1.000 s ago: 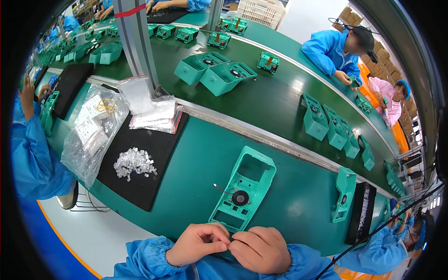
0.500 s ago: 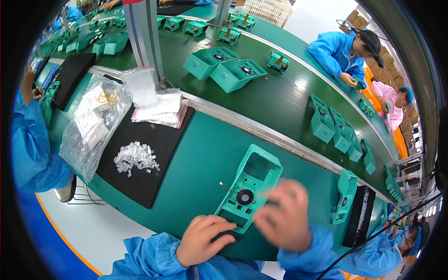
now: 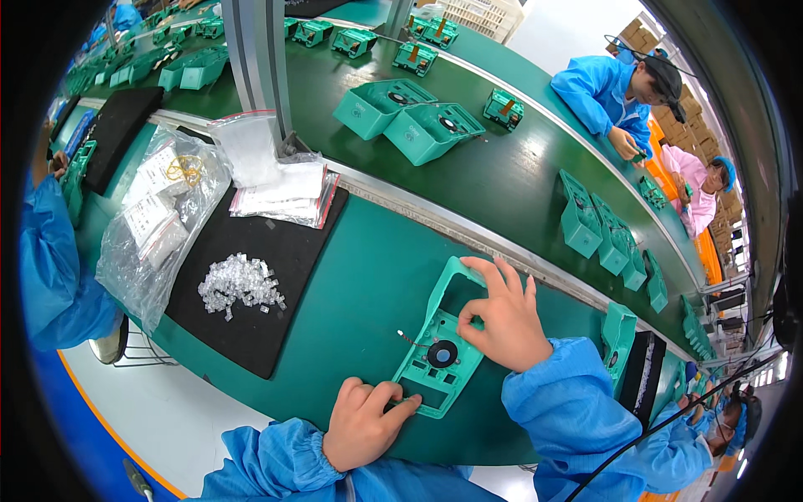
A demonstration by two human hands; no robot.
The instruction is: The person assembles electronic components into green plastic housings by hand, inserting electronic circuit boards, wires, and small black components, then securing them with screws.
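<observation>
Newly parted, the right hand and left hand are forming narrow grips at the green housing's two and seven o'clock, contents indiscernible, apparently steadying it. It is lying on the tabletop, clear pieces resting toward nine.

The sleeves are bright blue, loose and deeply creased. Their gathered cuffs bunch into small folds, and the hands beyond them are bare
</observation>
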